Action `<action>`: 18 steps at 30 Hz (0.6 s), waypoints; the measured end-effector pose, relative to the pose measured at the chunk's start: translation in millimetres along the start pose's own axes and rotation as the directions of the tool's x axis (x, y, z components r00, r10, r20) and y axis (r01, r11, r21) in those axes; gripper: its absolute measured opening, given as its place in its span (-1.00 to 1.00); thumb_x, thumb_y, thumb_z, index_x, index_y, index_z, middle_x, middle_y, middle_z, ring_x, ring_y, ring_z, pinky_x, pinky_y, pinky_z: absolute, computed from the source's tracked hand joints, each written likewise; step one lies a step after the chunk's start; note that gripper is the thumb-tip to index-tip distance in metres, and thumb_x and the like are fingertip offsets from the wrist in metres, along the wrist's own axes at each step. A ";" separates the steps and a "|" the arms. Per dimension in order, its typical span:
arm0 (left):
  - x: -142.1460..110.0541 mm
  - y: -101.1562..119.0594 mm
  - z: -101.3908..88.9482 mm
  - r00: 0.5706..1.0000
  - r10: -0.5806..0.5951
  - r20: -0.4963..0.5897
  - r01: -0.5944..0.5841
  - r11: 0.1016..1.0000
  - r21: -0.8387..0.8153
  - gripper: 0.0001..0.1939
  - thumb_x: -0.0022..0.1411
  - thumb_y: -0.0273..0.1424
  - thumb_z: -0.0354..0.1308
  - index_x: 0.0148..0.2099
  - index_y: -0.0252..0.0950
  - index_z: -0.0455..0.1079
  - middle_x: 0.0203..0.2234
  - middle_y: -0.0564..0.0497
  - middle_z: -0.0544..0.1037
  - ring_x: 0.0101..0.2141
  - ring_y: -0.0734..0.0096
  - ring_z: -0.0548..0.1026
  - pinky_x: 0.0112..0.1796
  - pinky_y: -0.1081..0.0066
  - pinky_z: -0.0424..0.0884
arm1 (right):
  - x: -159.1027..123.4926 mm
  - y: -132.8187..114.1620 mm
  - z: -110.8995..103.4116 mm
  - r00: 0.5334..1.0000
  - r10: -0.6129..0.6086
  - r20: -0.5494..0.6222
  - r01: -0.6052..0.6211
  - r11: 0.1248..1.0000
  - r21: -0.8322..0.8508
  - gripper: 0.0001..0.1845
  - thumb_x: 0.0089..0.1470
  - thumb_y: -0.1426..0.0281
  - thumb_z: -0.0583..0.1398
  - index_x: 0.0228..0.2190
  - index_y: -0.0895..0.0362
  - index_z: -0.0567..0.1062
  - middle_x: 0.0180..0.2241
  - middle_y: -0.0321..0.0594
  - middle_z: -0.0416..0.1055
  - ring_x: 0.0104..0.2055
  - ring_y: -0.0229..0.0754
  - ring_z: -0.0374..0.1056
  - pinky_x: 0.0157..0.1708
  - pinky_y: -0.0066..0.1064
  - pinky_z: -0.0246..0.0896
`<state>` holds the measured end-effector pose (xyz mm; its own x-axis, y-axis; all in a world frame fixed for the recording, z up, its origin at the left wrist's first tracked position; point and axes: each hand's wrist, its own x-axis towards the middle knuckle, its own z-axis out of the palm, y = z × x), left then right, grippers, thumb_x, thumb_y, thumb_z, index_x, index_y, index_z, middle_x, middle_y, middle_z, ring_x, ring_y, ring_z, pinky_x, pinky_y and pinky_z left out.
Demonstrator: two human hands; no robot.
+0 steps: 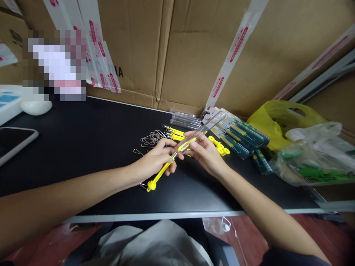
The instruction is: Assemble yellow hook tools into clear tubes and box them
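1. At the left edge of the bench, a phone lies flat; leave it well apart from the handling area.
2. Left of centre, bent wire pieces lie in a loose heap. Keep the sleeve of the work clear of them, as they look apt to snag.
3. The yellow tool slants above the middle of the bench, its knobbed end toward the front edge and its metal collar at the mouth of the clear tube.
4. Hold tool and tube on one line. Judged from this pose, a tilt would likely bind the rod against the wall; ease, do not force.
5. Left hand: partly closed, fingers curled round the tool near the collar. Gripping close to the mouth should give the best control.
6. Right hand: partly closed, thumb and fingers pinching the tube, which points toward the back edge. A yellow length shows inside; whether it joins the tool cannot be told. Press lightly, since the wall looks thin.
7. Toward the right end, small yellow parts lie before printed boxes.
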<state>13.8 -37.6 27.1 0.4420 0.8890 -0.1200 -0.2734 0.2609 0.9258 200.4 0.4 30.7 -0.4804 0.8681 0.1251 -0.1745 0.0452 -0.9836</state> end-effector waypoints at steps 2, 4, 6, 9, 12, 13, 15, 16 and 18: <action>0.9 -0.9 -0.7 1.000 0.009 -0.019 -0.009 1.000 0.004 -0.63 0.03 -0.57 0.05 -0.10 -0.22 0.08 -0.16 0.01 0.43 -0.52 0.56 0.50 -0.47 0.47 0.38 | 0.0 0.2 -1.0 1.000 -0.022 0.002 0.022 1.000 0.001 -0.68 0.08 0.24 0.29 -0.13 0.05 0.43 -0.23 -0.26 0.53 -0.18 -0.21 0.51 -0.08 -0.32 0.44; 1.1 -0.7 -1.2 0.999 0.023 -0.031 -0.023 1.000 -0.002 -0.61 0.08 -0.56 0.09 -0.07 -0.21 0.07 -0.02 -0.05 0.37 -0.44 0.50 0.57 -0.35 0.40 0.46 | 0.2 -0.1 -1.7 0.999 -0.044 0.010 0.044 0.999 0.004 -0.71 0.11 0.25 0.27 -0.13 0.04 0.45 -0.26 -0.29 0.53 -0.21 -0.24 0.51 -0.05 -0.33 0.41; 0.6 0.2 -1.4 0.998 0.050 -0.023 -0.050 0.999 -0.013 -0.58 0.12 -0.55 0.12 -0.01 -0.18 0.07 0.10 -0.10 0.30 -0.35 0.46 0.61 -0.24 0.35 0.49 | 0.2 -0.6 -1.7 0.998 -0.055 0.024 0.055 0.998 0.010 -0.72 0.12 0.25 0.26 -0.12 0.04 0.45 -0.27 -0.30 0.52 -0.22 -0.25 0.52 -0.04 -0.33 0.40; -0.2 1.7 -1.5 0.995 0.100 0.013 -0.099 0.995 -0.030 -0.51 0.16 -0.52 0.18 0.07 -0.14 0.08 0.22 -0.14 0.20 -0.27 0.44 0.62 -0.15 0.35 0.50 | -0.2 -0.6 -0.1 0.998 -0.041 0.040 0.041 0.999 0.007 -0.70 0.12 0.23 0.26 -0.11 0.03 0.45 -0.25 -0.28 0.51 -0.20 -0.22 0.51 -0.05 -0.29 0.41; -0.1 1.5 -2.0 0.991 0.128 0.040 -0.127 0.991 -0.041 -0.44 0.17 -0.48 0.22 0.14 -0.08 0.07 0.26 -0.16 0.18 -0.27 0.44 0.62 -0.15 0.36 0.51 | -1.2 0.2 2.6 0.999 -0.026 0.034 0.026 1.000 -0.006 -0.69 0.09 0.22 0.27 -0.13 0.03 0.45 -0.23 -0.27 0.51 -0.18 -0.21 0.49 -0.04 -0.26 0.41; 0.0 1.1 -2.3 0.990 0.135 0.042 -0.133 0.990 -0.037 -0.42 0.17 -0.46 0.23 0.16 -0.06 0.07 0.26 -0.15 0.19 -0.28 0.44 0.62 -0.16 0.36 0.52 | -1.5 0.5 3.5 0.999 -0.024 0.035 0.025 1.000 -0.004 -0.69 0.09 0.22 0.28 -0.13 0.03 0.44 -0.23 -0.26 0.51 -0.17 -0.21 0.49 -0.03 -0.26 0.41; 0.3 0.1 -3.2 0.989 0.143 0.036 -0.142 0.990 -0.012 -0.42 0.19 -0.43 0.24 0.17 -0.05 0.07 0.25 -0.15 0.22 -0.31 0.44 0.63 -0.19 0.37 0.54 | -2.0 1.0 4.9 0.999 -0.027 0.045 0.027 1.000 0.012 -0.68 0.08 0.23 0.28 -0.12 0.03 0.44 -0.20 -0.26 0.51 -0.16 -0.22 0.48 -0.03 -0.28 0.41; 0.5 -0.4 -3.9 0.989 0.145 0.029 -0.145 0.989 0.003 -0.42 0.19 -0.42 0.24 0.18 -0.05 0.08 0.24 -0.14 0.25 -0.33 0.44 0.63 -0.22 0.38 0.55 | -2.1 1.2 5.2 0.998 -0.030 0.049 0.029 0.999 0.019 -0.69 0.08 0.25 0.28 -0.12 0.02 0.43 -0.19 -0.26 0.50 -0.16 -0.22 0.48 -0.03 -0.29 0.41; 1.0 -1.2 -5.3 0.990 0.139 0.012 -0.140 0.990 0.027 -0.43 0.18 -0.40 0.25 0.17 -0.08 0.10 0.19 -0.15 0.31 -0.37 0.44 0.63 -0.27 0.38 0.57 | -2.2 1.3 5.2 0.999 -0.029 0.044 0.028 0.999 0.025 -0.69 0.08 0.26 0.29 -0.12 0.02 0.43 -0.17 -0.27 0.50 -0.17 -0.24 0.48 -0.05 -0.30 0.43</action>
<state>10.0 -35.0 24.0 0.4094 0.9122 0.0142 -0.3092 0.1241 0.9429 196.8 -4.0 29.9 -0.5125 0.8438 0.1591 -0.2089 0.0573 -0.9763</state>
